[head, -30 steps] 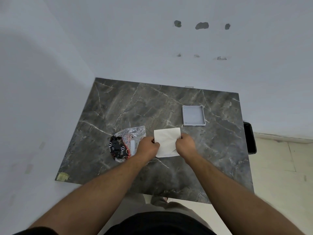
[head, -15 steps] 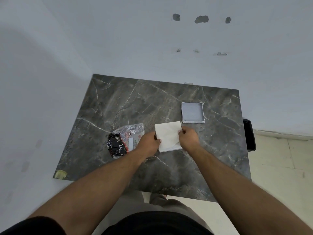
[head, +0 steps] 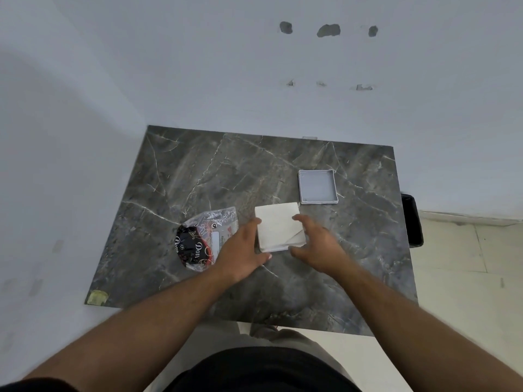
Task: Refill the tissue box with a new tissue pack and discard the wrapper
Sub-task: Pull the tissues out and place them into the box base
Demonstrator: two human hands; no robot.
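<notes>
A white tissue stack [head: 278, 226] lies flat on the dark marble table [head: 220, 171], and the top sheet's near right corner is folded over. My left hand [head: 243, 250] rests against the stack's left edge with its fingers stretched out. My right hand [head: 317, 244] hovers at the stack's right edge, fingers spread, index tip touching the stack. A shallow grey square tissue box [head: 301, 188] sits open and empty just beyond the stack to the right. The crumpled clear wrapper with black and red print [head: 198, 244] lies left of my left hand.
The table stands in a corner, with white walls behind it and to its left. A black bin [head: 412, 222] stands on the floor past the table's right edge. A yellowish sticker [head: 97, 297] marks the near left corner.
Both hands have loosened from pinching the stack and now have their fingers spread at its sides. The stack lies flatter and a little farther from me.
</notes>
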